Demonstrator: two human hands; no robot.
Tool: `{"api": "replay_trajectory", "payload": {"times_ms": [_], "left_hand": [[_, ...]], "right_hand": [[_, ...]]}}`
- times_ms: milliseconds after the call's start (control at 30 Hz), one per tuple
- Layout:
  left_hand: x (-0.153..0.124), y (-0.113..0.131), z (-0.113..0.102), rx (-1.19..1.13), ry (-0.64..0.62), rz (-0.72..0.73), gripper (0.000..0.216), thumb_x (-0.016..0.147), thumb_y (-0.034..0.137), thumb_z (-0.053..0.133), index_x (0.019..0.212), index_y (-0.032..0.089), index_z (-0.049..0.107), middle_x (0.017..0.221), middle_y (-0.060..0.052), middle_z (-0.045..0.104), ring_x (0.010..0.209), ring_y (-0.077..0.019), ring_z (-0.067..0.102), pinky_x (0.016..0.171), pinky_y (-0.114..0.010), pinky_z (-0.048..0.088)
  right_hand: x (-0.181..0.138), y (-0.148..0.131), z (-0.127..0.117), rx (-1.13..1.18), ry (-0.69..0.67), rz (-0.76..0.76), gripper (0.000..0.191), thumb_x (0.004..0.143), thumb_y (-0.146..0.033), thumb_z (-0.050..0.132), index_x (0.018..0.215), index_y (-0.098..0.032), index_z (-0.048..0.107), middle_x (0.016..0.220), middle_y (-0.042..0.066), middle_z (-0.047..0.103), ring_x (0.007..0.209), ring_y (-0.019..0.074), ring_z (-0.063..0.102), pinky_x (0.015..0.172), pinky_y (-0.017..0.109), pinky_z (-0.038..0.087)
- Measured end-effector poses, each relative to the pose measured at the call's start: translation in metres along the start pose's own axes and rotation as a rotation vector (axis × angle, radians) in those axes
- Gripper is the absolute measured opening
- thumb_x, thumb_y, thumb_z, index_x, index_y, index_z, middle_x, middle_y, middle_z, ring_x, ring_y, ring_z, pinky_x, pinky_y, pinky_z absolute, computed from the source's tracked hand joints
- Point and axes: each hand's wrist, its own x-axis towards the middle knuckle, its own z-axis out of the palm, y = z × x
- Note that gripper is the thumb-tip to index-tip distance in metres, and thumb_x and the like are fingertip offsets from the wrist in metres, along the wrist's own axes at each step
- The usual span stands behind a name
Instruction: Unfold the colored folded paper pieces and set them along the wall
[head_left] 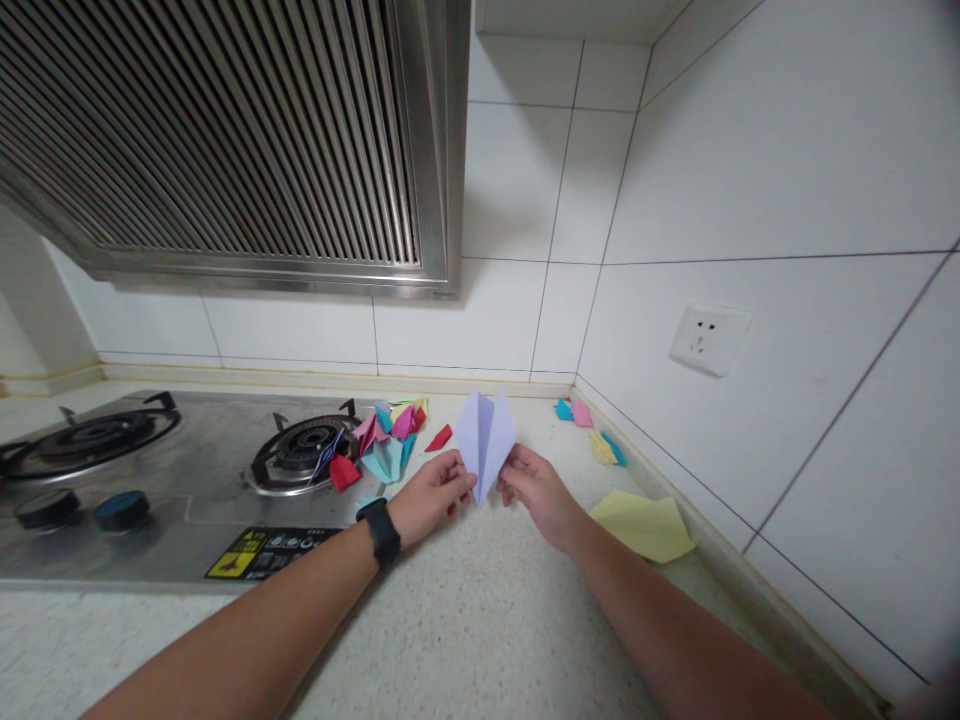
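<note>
A pale lavender paper plane (486, 440) is held between my two hands above the counter, its pointed end toward me and its wings spread at the far end. My left hand (431, 492), with a dark watch (379, 532) on the wrist, pinches the plane's left edge. On the other side, my right hand (536, 488) has its fingers closed on the right edge. Just beyond my left hand lies a small red folded paper (439, 438). A heap of folded papers in several colours (384, 458) rests partly on the stove's right edge.
A gas stove (187, 520) with two burners fills the left side, under a slatted range hood (300, 150). On the right of the speckled counter (480, 620) are a yellow paper sheet (646, 524) and small folded papers (602, 449) along the tiled wall. A socket (709, 340) sits above.
</note>
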Motion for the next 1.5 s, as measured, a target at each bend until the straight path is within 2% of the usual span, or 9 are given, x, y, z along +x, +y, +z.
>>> {"api": "replay_trajectory", "payload": {"times_ms": [267,567,733,833,967,1100,1233,1400,1500], "left_hand": [[0.004,-0.013,-0.003,0.008,0.074,-0.055,0.037,0.08,0.047,0.061,0.099,0.018,0.047,0.066,0.005,0.048,0.054,-0.0091,0.047,0.04,-0.015,0.035],[0.001,-0.011,-0.001,0.054,0.048,-0.061,0.036,0.083,0.046,0.058,0.104,0.019,0.047,0.069,0.003,0.048,0.056,-0.0107,0.049,0.039,-0.016,0.035],[-0.001,-0.008,0.0,0.08,0.031,-0.06,0.034,0.084,0.047,0.056,0.101,0.017,0.051,0.073,-0.001,0.054,0.058,-0.0115,0.05,0.039,-0.016,0.033],[0.0,-0.008,-0.001,0.108,0.036,-0.074,0.037,0.086,0.045,0.053,0.107,0.016,0.052,0.076,-0.003,0.058,0.059,-0.0125,0.051,0.038,-0.016,0.033],[0.0,-0.009,-0.003,0.151,0.092,-0.091,0.046,0.086,0.044,0.052,0.122,0.017,0.045,0.08,-0.004,0.058,0.061,-0.0135,0.052,0.038,-0.017,0.035],[-0.001,-0.007,-0.003,0.185,0.148,-0.041,0.044,0.086,0.044,0.052,0.122,0.021,0.043,0.087,-0.003,0.055,0.065,-0.0133,0.054,0.039,-0.017,0.036],[-0.004,0.001,0.0,0.254,0.121,-0.005,0.035,0.087,0.043,0.051,0.115,0.021,0.05,0.088,-0.002,0.053,0.072,-0.014,0.053,0.046,-0.019,0.038],[-0.005,0.005,0.001,0.343,0.118,0.06,0.031,0.086,0.039,0.055,0.108,0.018,0.055,0.088,-0.003,0.058,0.076,-0.0143,0.051,0.067,-0.026,0.042],[-0.004,0.005,0.0,0.395,0.124,0.086,0.029,0.083,0.035,0.058,0.106,0.017,0.055,0.086,-0.002,0.058,0.075,-0.014,0.05,0.071,-0.026,0.041]], "right_hand": [[-0.001,-0.002,0.0,-0.092,-0.013,-0.037,0.021,0.075,-0.034,0.064,0.088,-0.017,0.064,0.064,-0.001,0.056,0.055,0.0109,0.048,0.05,0.024,0.039],[-0.004,-0.002,0.002,-0.151,-0.09,0.016,0.023,0.076,-0.034,0.062,0.091,-0.018,0.065,0.065,-0.001,0.059,0.053,0.01,0.049,0.051,0.024,0.039],[-0.003,0.0,0.001,-0.163,-0.069,0.003,0.023,0.076,-0.032,0.062,0.093,-0.018,0.066,0.064,-0.002,0.058,0.053,0.0098,0.048,0.051,0.024,0.039],[0.0,0.004,-0.001,-0.183,-0.053,-0.01,0.025,0.077,-0.031,0.06,0.097,-0.018,0.067,0.066,-0.001,0.059,0.055,0.0105,0.049,0.052,0.024,0.04],[0.002,0.008,-0.005,-0.215,-0.011,-0.021,0.028,0.079,-0.03,0.057,0.101,-0.018,0.068,0.065,-0.001,0.057,0.057,0.0114,0.05,0.052,0.024,0.041],[0.004,0.013,-0.008,-0.282,0.008,-0.025,0.03,0.08,-0.028,0.054,0.106,-0.018,0.067,0.068,0.0,0.056,0.057,0.0112,0.051,0.051,0.023,0.042],[0.006,0.02,-0.01,-0.355,-0.025,-0.017,0.033,0.08,-0.025,0.054,0.111,-0.021,0.064,0.068,-0.002,0.054,0.051,0.0088,0.049,0.051,0.023,0.043],[0.003,0.02,-0.008,-0.388,-0.065,-0.005,0.033,0.082,-0.025,0.055,0.114,-0.024,0.062,0.069,-0.004,0.05,0.052,0.0082,0.051,0.053,0.023,0.043],[0.0,0.015,-0.007,-0.395,-0.083,0.002,0.035,0.081,-0.025,0.056,0.116,-0.025,0.06,0.072,-0.004,0.05,0.054,0.0082,0.052,0.054,0.023,0.043]]}}
